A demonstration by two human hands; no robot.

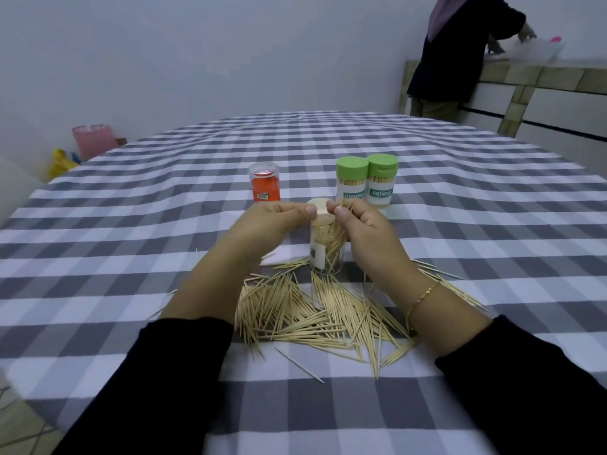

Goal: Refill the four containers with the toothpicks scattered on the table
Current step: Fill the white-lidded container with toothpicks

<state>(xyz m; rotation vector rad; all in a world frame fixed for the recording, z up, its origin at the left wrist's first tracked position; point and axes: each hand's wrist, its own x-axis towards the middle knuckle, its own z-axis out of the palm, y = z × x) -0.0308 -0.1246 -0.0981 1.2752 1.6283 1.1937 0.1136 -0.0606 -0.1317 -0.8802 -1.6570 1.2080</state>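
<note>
Fingers (341, 212) of our right hand (364, 231) pinch a few toothpicks above the clear container (326, 247); our left hand (272, 221) pinches something we cannot identify. Filling continues: next we drop these, then gather from the pile (322, 316) before it.

Before you: tablecloth (427, 178), matt woven checked cloth. Toothpicks (315, 310), pale bare wood, dull. Open jar (328, 254), clear glossy plastic, paper label. Two green caps (351, 167), smooth matt plastic. Your bracelet (423, 295), shiny gold-coloured metal. Your sleeves (170, 372), black matt cloth.
</note>
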